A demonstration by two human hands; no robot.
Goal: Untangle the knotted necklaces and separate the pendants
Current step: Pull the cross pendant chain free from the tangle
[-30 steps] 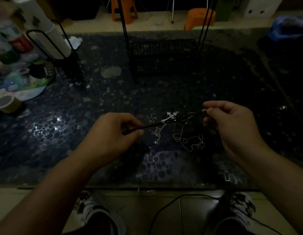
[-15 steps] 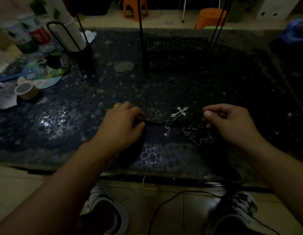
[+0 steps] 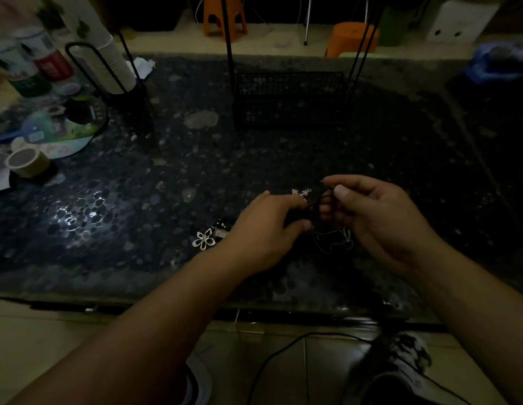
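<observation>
Dim light, dark pebbled table (image 3: 137, 200). My right hand (image 3: 380, 220) pinches a black cord (image 3: 323, 198) between thumb and forefinger, held just above the table toward the near edge, right of middle. My left hand (image 3: 266, 229) is close beside it, fingers curled in on the same cord; how firmly they grip, I cannot tell. A silver cross pendant (image 3: 301, 194) shows between the two hands, at the far side of my left fingertips. A thin silver chain (image 3: 331, 241) lies looped on the table under and between the hands. A silver flower pendant (image 3: 204, 239) lies just left of my left wrist, apart from the tangle. Wire basket (image 3: 289, 97) by the far edge; tape roll (image 3: 27, 162) at the left edge.
</observation>
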